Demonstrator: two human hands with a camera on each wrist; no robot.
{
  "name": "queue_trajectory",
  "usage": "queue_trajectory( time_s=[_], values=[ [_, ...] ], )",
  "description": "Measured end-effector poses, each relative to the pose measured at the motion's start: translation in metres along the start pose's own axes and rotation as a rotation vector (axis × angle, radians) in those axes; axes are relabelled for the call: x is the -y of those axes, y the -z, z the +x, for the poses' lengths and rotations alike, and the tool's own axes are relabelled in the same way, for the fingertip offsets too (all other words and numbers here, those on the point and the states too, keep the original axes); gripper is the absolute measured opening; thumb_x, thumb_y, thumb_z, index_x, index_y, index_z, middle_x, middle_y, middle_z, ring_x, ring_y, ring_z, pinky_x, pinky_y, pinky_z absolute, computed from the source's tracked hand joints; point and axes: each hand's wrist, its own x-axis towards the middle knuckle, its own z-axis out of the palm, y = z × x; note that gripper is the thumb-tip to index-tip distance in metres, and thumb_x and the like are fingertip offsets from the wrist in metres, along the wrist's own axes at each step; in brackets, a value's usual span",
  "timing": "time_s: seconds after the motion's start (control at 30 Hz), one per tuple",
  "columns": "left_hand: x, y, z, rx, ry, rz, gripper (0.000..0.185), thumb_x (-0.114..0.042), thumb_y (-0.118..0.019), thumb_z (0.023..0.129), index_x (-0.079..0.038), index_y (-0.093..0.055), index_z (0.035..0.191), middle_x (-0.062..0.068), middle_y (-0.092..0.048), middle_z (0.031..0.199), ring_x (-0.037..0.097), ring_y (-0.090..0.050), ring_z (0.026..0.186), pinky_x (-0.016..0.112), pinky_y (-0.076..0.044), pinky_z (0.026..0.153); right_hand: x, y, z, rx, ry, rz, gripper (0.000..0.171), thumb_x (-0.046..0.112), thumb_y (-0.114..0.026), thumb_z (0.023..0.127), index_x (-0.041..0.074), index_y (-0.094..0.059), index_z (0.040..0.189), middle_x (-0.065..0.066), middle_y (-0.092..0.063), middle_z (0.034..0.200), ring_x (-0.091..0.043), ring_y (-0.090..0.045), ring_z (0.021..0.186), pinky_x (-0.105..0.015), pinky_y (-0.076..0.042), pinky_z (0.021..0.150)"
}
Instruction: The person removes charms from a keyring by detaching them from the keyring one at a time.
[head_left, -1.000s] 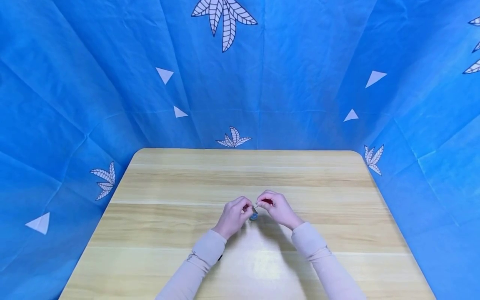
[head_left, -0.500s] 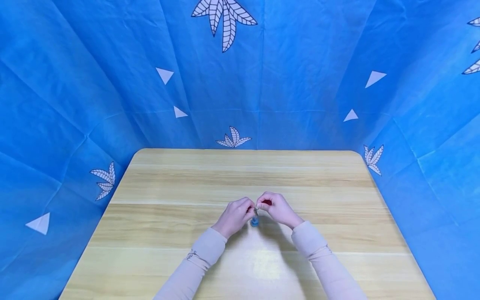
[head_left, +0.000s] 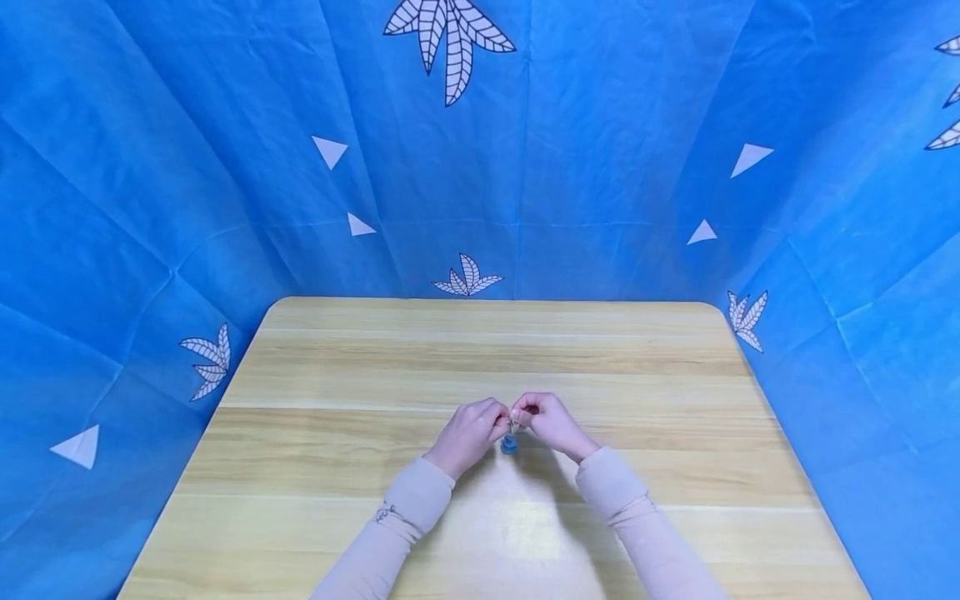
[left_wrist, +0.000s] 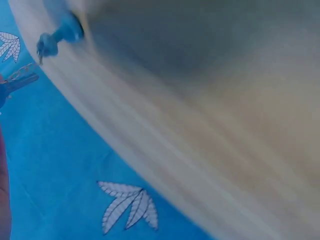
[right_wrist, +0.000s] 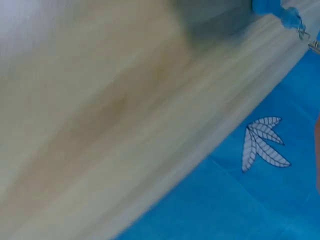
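Head view: left hand [head_left: 468, 433] and right hand [head_left: 547, 421] pinch a small blue charm [head_left: 509, 443] on metal links.

Charm [head_left: 509, 443] between hands [head_left: 513, 423], above table [head_left: 480, 350]

No legible text, label, brand, number or sign found. Blue backdrop cloth [head_left: 600, 167] printed only with white leaves and triangles; wooden table [head_left: 337, 467] unmarked.
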Motion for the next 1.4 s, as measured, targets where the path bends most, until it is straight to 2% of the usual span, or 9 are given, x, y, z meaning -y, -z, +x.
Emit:
queue_trajectory(
  time_s=[0.13, 0.23, 0.43, 0.57, 0.67, 0.9, 1.1, 1.23, 1.4],
  values=[
    [-0.002, -0.004, -0.002, -0.005, 0.107, -0.09, 0.006, -0.004, -0.061, 0.082, -0.006, -0.066, 0.085, 0.001, -0.067, 0.08, 0.009, -0.064, 0.07, 0.01, -0.052, 0.064, -0.013, -0.002, 0.003, 0.016, -0.042, 0.071, 0.013, 0.005, -0.053, 0.089, -0.005, -0.06, 0.09, -0.007, -0.06, 0.076, -0.014, -0.054, 0.071, -0.044, -0.052, 0.08],
    [-0.004, -0.005, -0.002, 0.0, 0.23, -0.207, 0.006, -0.006, -0.06, 0.085, -0.006, -0.066, 0.087, 0.002, -0.068, 0.082, 0.009, -0.064, 0.072, 0.011, -0.052, 0.065, -0.016, -0.002, 0.004, 0.014, -0.077, 0.149, 0.014, 0.006, -0.051, 0.089, -0.006, -0.059, 0.092, -0.001, -0.057, 0.074, -0.014, -0.053, 0.071, -0.038, -0.052, 0.076],
    [-0.01, -0.007, -0.002, -0.015, 0.528, -0.495, 0.011, -0.01, -0.061, 0.086, -0.004, -0.064, 0.095, 0.007, -0.067, 0.091, 0.015, -0.065, 0.081, 0.016, -0.055, 0.073, -0.012, -0.005, 0.005, -0.07, -0.134, 0.279, 0.015, 0.007, -0.052, 0.09, -0.006, -0.059, 0.095, 0.001, -0.058, 0.074, -0.014, -0.055, 0.072, -0.028, -0.049, 0.072],
    [-0.013, -0.01, -0.001, -0.046, 0.633, -0.579, 0.013, -0.01, -0.064, 0.084, -0.002, -0.063, 0.095, 0.01, -0.067, 0.09, 0.018, -0.065, 0.081, 0.015, -0.054, 0.072, -0.008, -0.006, 0.004, -0.124, -0.165, 0.336, 0.015, 0.006, -0.053, 0.09, -0.006, -0.059, 0.096, 0.003, -0.059, 0.075, -0.012, -0.056, 0.072, -0.031, -0.05, 0.076],
    [-0.01, -0.013, -0.003, -0.078, 0.614, -0.556, 0.009, -0.009, -0.065, 0.083, -0.003, -0.064, 0.091, 0.008, -0.067, 0.086, 0.016, -0.064, 0.078, 0.014, -0.054, 0.07, -0.009, -0.007, 0.004, -0.127, -0.173, 0.349, 0.016, 0.006, -0.055, 0.089, -0.007, -0.059, 0.097, 0.003, -0.06, 0.074, -0.011, -0.057, 0.071, -0.029, -0.05, 0.074],
    [-0.005, -0.009, -0.005, -0.122, 0.321, -0.331, 0.004, -0.002, -0.067, 0.08, -0.006, -0.066, 0.083, 0.004, -0.067, 0.081, 0.012, -0.064, 0.073, 0.016, -0.054, 0.067, -0.011, -0.001, 0.0, -0.043, -0.11, 0.284, 0.017, 0.005, -0.055, 0.088, -0.008, -0.06, 0.096, 0.002, -0.062, 0.076, -0.014, -0.058, 0.073, -0.026, -0.049, 0.072],
    [-0.002, -0.006, -0.003, -0.078, 0.178, -0.209, 0.006, -0.003, -0.066, 0.08, -0.008, -0.065, 0.083, 0.003, -0.066, 0.08, 0.011, -0.064, 0.073, 0.015, -0.053, 0.067, -0.008, 0.003, -0.001, 0.001, -0.036, 0.146, 0.017, 0.008, -0.057, 0.087, -0.008, -0.061, 0.095, -0.006, -0.064, 0.079, -0.013, -0.056, 0.074, -0.034, -0.05, 0.076],
    [0.0, -0.005, -0.002, -0.052, 0.177, -0.229, 0.001, -0.008, -0.063, 0.084, -0.007, -0.064, 0.084, 0.001, -0.067, 0.082, 0.011, -0.064, 0.073, 0.016, -0.054, 0.067, -0.007, 0.003, 0.0, -0.008, -0.013, 0.109, 0.014, 0.007, -0.057, 0.088, -0.005, -0.062, 0.093, -0.007, -0.063, 0.079, -0.013, -0.055, 0.075, -0.039, -0.049, 0.08],
    [0.0, -0.007, -0.004, -0.106, 0.326, -0.311, 0.008, -0.012, -0.066, 0.082, -0.007, -0.063, 0.087, 0.003, -0.068, 0.086, 0.013, -0.066, 0.078, 0.015, -0.054, 0.071, -0.005, -0.003, 0.002, -0.047, -0.055, 0.2, 0.014, 0.007, -0.056, 0.088, -0.005, -0.061, 0.092, -0.002, -0.061, 0.075, -0.017, -0.057, 0.073, -0.034, -0.049, 0.075]
  ],
)
